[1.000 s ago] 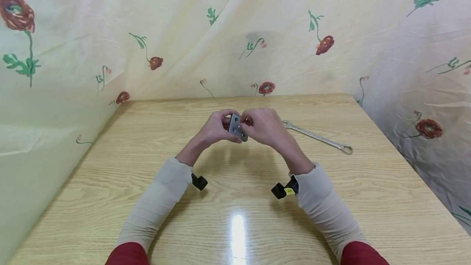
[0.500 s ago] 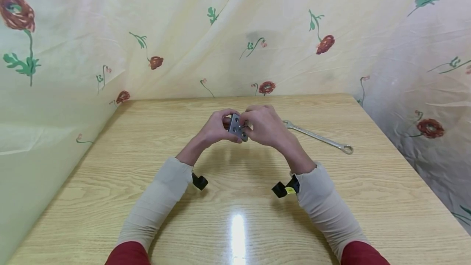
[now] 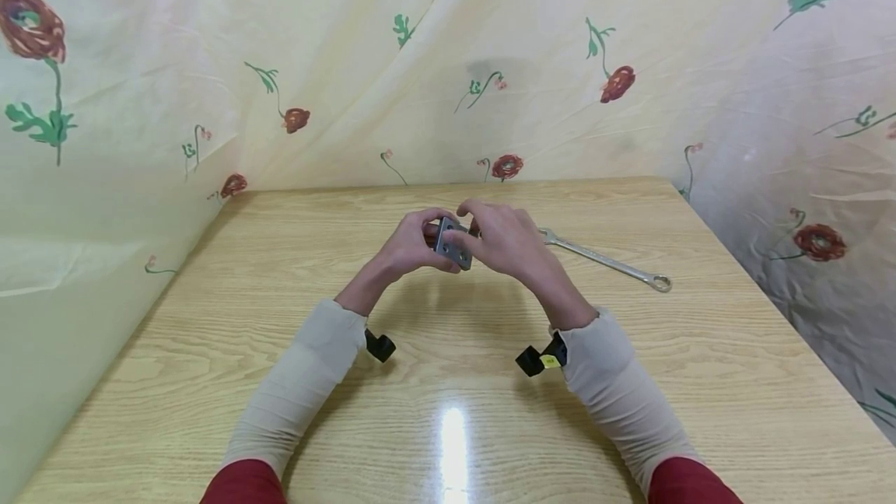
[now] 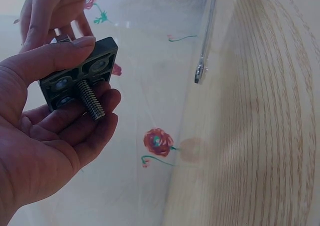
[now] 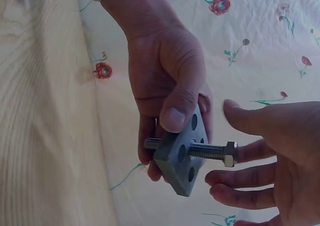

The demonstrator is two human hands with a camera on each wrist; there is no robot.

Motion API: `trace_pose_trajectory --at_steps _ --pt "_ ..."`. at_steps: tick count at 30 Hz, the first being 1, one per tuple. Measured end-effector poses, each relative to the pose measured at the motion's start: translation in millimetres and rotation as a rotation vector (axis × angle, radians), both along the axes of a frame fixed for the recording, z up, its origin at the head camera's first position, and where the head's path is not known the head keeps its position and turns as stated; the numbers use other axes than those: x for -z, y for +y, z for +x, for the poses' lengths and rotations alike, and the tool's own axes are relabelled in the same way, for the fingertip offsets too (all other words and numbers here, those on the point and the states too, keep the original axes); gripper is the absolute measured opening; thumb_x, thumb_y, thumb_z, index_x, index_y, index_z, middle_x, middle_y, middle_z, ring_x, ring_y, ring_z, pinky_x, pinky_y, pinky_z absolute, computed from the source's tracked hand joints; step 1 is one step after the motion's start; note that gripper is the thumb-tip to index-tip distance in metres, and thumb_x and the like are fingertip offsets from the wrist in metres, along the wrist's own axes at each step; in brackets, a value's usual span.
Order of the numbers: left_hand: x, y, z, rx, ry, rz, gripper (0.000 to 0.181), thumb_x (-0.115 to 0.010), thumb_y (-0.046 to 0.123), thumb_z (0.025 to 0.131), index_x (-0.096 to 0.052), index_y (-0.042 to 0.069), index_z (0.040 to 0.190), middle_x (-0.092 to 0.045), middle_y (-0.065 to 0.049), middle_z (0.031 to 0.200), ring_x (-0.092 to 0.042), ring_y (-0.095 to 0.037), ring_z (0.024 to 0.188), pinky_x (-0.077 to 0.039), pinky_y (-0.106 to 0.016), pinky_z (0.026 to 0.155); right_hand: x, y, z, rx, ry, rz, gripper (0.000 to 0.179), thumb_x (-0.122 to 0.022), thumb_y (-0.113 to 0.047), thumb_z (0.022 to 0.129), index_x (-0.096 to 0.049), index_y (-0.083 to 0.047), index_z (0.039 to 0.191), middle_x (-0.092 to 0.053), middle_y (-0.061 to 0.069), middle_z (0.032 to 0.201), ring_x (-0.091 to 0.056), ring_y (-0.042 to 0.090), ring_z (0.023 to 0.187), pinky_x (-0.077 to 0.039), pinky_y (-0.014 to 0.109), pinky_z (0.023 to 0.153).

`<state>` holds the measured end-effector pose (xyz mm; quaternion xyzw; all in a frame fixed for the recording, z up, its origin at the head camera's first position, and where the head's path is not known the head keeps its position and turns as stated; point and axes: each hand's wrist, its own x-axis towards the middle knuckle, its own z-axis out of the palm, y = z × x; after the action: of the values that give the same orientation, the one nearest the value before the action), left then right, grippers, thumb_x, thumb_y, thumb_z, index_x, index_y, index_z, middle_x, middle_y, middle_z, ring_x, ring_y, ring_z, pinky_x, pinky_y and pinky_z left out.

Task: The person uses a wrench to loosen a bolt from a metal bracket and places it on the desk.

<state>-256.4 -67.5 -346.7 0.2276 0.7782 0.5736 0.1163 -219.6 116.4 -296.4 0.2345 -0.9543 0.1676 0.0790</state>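
Note:
My left hand [image 3: 407,244] grips a small square grey metal plate [image 5: 182,156] by its edges, above the table. The plate has several round holes. A hex-head bolt [image 5: 209,151] runs through its middle, its head well clear of the near face. In the left wrist view the threaded end of the bolt [image 4: 91,100] sticks out of the plate's recessed back, close to the left fingers. My right hand [image 3: 507,239] is beside the bolt's head, thumb and fingers spread apart; whether a fingertip touches the head I cannot tell.
A combination wrench [image 3: 605,259] lies on the wood-grain table [image 3: 448,364], right of the hands. Floral cloth [image 3: 364,61] hangs behind the table and along both sides. Dark camera mounts [image 3: 380,347] are on both wrists.
Half a second ago my right fingers were bunched at the bolt; now thumb and fingers have parted. My left hand and the plate have stayed nearly still.

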Motion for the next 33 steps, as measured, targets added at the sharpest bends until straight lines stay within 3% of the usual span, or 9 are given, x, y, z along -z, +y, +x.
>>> trace_pose_trajectory --at_steps 3,7,18,33 --pt "-0.2 0.0 0.4 0.000 0.005 0.004 0.061 -0.084 0.001 0.066 -0.057 0.007 0.121 -0.071 -0.022 0.110 -0.069 -0.024 0.095 -0.056 -0.035 0.085 1.2 -2.3 -0.8 0.031 -0.038 -0.042 0.039 -0.057 -0.046 0.094 -0.067 -0.012 0.110 -0.072 0.004 0.085 -0.058 0.016 0.063 -0.040 0.026 0.054" --pt "-0.6 -0.2 0.7 -0.001 0.015 0.005 0.062 -0.084 0.000 0.066 -0.057 0.008 0.121 -0.071 -0.021 0.110 -0.069 -0.023 0.095 -0.057 -0.035 0.084 1.9 -3.7 -0.5 0.034 -0.030 -0.069 0.029 -0.061 -0.039 0.093 -0.072 -0.013 0.097 -0.071 0.002 0.080 -0.051 0.014 0.056 -0.035 0.026 0.050" --pt "-2.5 -0.4 0.9 0.003 0.015 0.015 0.063 -0.083 -0.001 0.066 -0.056 0.007 0.122 -0.071 -0.021 0.109 -0.070 -0.021 0.093 -0.057 -0.033 0.083 -0.4 -2.5 1.5 -0.010 0.065 -0.080 0.013 -0.065 -0.024 0.088 -0.073 -0.013 0.087 -0.072 0.001 0.075 -0.058 0.013 0.059 -0.041 0.025 0.053" --pt "-2.6 -0.4 1.6 -0.001 0.006 0.016 0.064 -0.084 -0.001 0.065 -0.056 0.008 0.123 -0.071 -0.021 0.110 -0.070 -0.022 0.094 -0.056 -0.034 0.084 0.1 0.0 3.3 -0.158 0.251 0.002 0.004 -0.074 -0.011 0.079 -0.075 -0.013 0.083 -0.072 0.001 0.078 -0.063 0.016 0.067 -0.047 0.033 0.061"
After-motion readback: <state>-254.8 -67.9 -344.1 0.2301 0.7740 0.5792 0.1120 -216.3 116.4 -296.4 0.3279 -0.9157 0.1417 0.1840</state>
